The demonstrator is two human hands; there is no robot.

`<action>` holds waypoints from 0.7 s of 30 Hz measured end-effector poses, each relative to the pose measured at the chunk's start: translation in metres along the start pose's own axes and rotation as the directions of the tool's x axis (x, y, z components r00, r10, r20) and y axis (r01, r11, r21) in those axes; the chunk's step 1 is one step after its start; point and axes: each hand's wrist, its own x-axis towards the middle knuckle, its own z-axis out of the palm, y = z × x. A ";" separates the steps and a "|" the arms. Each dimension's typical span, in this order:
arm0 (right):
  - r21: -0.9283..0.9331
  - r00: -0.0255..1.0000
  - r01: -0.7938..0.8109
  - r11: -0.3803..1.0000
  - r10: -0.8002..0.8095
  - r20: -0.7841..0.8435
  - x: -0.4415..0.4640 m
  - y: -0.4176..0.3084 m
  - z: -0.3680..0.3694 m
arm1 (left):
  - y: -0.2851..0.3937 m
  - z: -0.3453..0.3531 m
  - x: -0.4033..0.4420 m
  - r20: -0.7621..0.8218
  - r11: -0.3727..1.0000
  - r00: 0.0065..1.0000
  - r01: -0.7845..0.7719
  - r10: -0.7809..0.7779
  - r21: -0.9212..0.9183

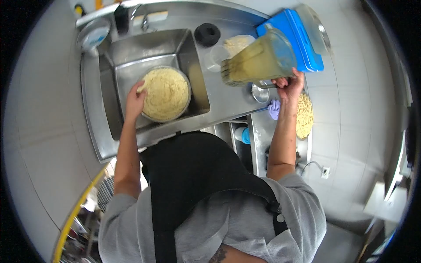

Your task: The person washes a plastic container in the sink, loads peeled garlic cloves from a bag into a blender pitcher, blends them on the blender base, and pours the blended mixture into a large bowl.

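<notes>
My right hand grips the handle of a blender jar, which is tilted well over on its side above the counter. A pale yellowish residue coats the inside of the jar. In the sink sits a round metal bowl filled with a thick, pale yellow mixture. My left hand is closed at the bowl's left rim, its fingertips touching the edge of the mixture. Its thumb is partly hidden.
The bowl stands inside a steel sink with a faucet behind. On the counter are a black round object, clear plastic containers, a small metal bowl, a purple cloth, a blue box and a tray of pale pieces.
</notes>
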 end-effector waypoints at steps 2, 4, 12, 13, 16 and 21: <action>0.039 1.000 0.002 0.999 -0.001 -0.023 -0.003 0.012 -0.002 | -0.002 0.007 -0.003 -0.010 0.999 0.999 -0.036 0.036 0.003; 0.088 0.995 0.020 0.996 -0.011 -0.097 -0.005 0.029 -0.012 | 0.012 0.016 -0.004 0.064 0.998 0.996 -0.057 0.055 0.030; 0.329 0.961 0.102 0.939 -0.008 -0.275 -0.081 0.053 -0.070 | 0.070 0.075 0.029 0.413 0.996 0.910 -0.076 0.047 0.053; 0.313 0.952 0.136 0.940 -0.036 -0.304 -0.095 0.054 -0.085 | 0.089 0.091 0.033 0.424 0.991 0.904 -0.103 0.060 0.080; 0.265 0.892 0.223 0.938 -0.087 -0.444 -0.138 0.049 -0.102 | 0.114 0.136 0.083 0.499 0.932 0.859 -0.267 0.115 0.244; 0.058 0.701 0.286 0.956 -0.168 -0.693 -0.203 0.060 -0.149 | 0.122 0.231 0.254 0.429 0.649 0.832 -0.547 0.352 0.528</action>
